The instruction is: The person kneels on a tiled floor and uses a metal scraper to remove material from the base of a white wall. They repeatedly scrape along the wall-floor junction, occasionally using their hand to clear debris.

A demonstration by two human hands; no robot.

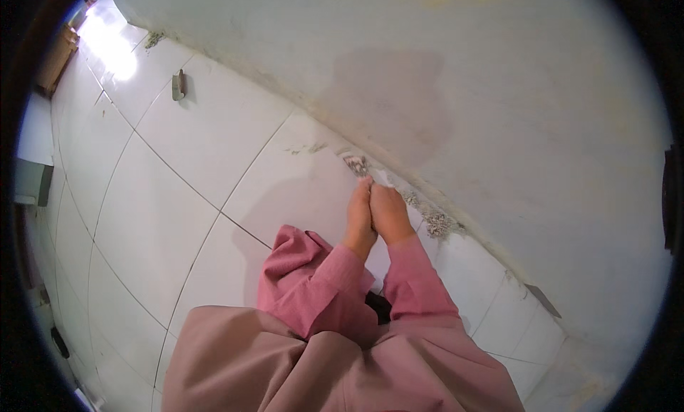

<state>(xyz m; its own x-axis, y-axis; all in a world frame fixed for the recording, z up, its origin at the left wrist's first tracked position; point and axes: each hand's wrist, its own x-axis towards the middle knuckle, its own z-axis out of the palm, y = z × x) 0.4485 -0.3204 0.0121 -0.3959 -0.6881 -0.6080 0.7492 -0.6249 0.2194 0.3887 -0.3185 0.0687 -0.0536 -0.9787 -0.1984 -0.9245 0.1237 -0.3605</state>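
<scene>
Fingers [365,182] of left hand [360,216] and right hand [390,211] clamped on scraper [355,164], debris [439,225] heaped at floor [178,170] edge, grey strip [543,300] by wall [541,141]

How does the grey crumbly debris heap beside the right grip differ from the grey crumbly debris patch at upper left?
The grey crumbly debris heap looks larger, the grey crumbly debris patch smaller, perhaps partly from distance. The heap lies close to the right grip; the patch lies far from it, near bright glare. Both sit on white glossy floor tiles, along the foot of the pale grey wall.
</scene>
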